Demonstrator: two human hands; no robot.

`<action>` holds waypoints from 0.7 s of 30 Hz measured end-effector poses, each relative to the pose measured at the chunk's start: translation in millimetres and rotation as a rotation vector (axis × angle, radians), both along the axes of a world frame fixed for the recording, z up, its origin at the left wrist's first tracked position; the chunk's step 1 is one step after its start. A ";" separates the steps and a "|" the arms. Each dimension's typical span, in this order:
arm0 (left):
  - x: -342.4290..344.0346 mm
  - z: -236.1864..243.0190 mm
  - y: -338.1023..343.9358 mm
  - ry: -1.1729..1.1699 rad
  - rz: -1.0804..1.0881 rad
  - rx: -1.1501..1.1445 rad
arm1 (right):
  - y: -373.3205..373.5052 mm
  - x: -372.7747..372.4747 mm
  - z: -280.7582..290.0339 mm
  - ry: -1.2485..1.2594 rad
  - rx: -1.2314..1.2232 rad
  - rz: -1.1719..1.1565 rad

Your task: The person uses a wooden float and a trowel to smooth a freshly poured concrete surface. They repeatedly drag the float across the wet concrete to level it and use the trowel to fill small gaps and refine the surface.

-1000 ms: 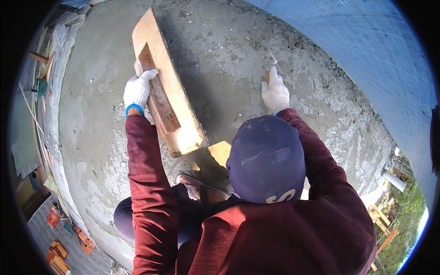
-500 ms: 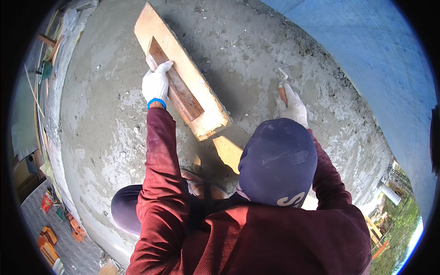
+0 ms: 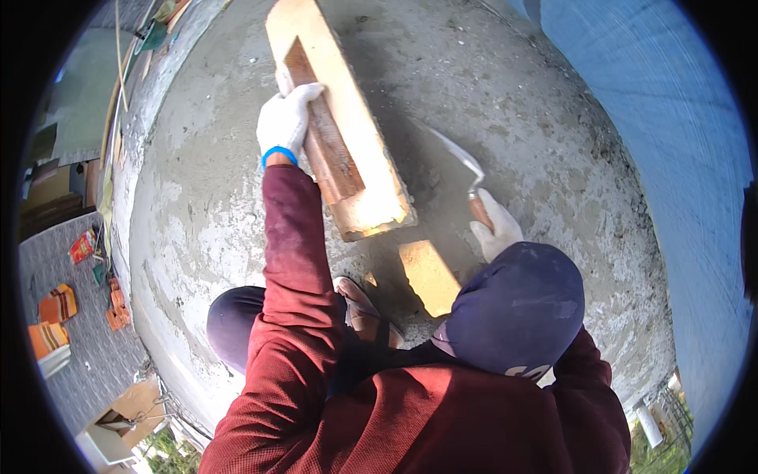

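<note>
My left hand (image 3: 286,118), in a white knit glove with a blue band at the wrist, is closed around the dark wooden handle of a long wooden float (image 3: 347,103). The float slants over grey cement; whether it touches the surface I cannot tell. To its right, my right hand (image 3: 499,227), also gloved, grips the wooden handle of a trowel (image 3: 467,160). The trowel's thin, bright metal blade points toward the float, and its tip blends into the cement. My right knee hides part of my right forearm.
Rough, partly wet cement (image 3: 553,174) spreads around me. A blue sheet (image 3: 663,118) borders it on the right. A sunlit yellowish patch (image 3: 429,276) lies near my sandalled foot (image 3: 359,304). Lower left, orange blocks (image 3: 118,304) and a red packet (image 3: 82,246) rest on grey paving.
My right hand has come closer to my knee, and the trowel blade now shows broadly, turned toward the float. The float sits more steeply in view. The whole view has shifted.
</note>
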State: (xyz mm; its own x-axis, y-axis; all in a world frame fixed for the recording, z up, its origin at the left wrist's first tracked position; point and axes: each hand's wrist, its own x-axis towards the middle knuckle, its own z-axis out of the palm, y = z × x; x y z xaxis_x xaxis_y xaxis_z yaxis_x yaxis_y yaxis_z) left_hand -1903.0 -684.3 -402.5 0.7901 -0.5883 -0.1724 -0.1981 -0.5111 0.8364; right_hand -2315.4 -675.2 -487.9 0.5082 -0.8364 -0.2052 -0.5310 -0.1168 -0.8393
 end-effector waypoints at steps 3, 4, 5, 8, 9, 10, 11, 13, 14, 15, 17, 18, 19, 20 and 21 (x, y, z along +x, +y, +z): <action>-73.7 -15.4 -41.6 -0.244 -0.018 0.328 | -36.7 -29.2 24.2 -0.003 0.088 -0.547; -86.9 -37.8 -44.8 -0.144 -0.015 0.296 | -46.7 -20.9 53.6 -0.006 0.213 -0.646; -100.9 -49.0 -49.7 -0.112 -0.005 0.354 | -54.1 -10.1 57.0 -0.055 0.220 -0.562; -135.8 -72.8 -52.7 -0.039 -0.020 0.386 | -64.5 18.1 66.2 -0.140 0.257 -0.321; -147.0 -80.1 -54.6 -0.027 -0.023 0.376 | -68.3 35.6 65.8 -0.153 0.292 -0.250; -153.4 -87.0 -52.3 -0.019 -0.027 0.371 | -73.4 51.4 60.7 -0.168 0.330 -0.179; -157.9 -94.7 -53.7 0.038 0.025 0.306 | -83.3 59.2 24.6 -0.152 0.011 -0.078; -179.3 -62.8 -67.8 0.233 -0.095 0.224 | -115.5 55.1 -7.4 -0.081 -0.349 -0.011; -184.9 -55.8 -59.2 0.332 -0.147 0.211 | -109.8 68.5 -7.0 -0.061 -0.353 -0.013; -188.4 -71.9 -47.3 0.578 -0.170 0.047 | -100.1 88.5 1.9 -0.034 -0.295 0.014; -194.7 -90.8 -27.5 0.876 -0.072 -0.142 | -77.6 112.9 4.0 0.053 -0.204 0.151; -189.8 -96.9 -23.0 1.097 0.107 -0.374 | -76.3 118.9 11.4 0.100 -0.207 0.265; -180.4 -112.7 -22.5 1.191 0.243 -0.510 | -78.3 125.2 2.9 -0.018 -0.307 0.315; -180.5 -102.5 -24.5 1.110 0.244 -0.469 | -81.0 114.2 -18.0 -0.105 -0.385 0.354; -154.6 -121.6 -10.3 0.973 0.293 -0.570 | -74.7 119.0 -5.6 -0.280 -0.416 0.429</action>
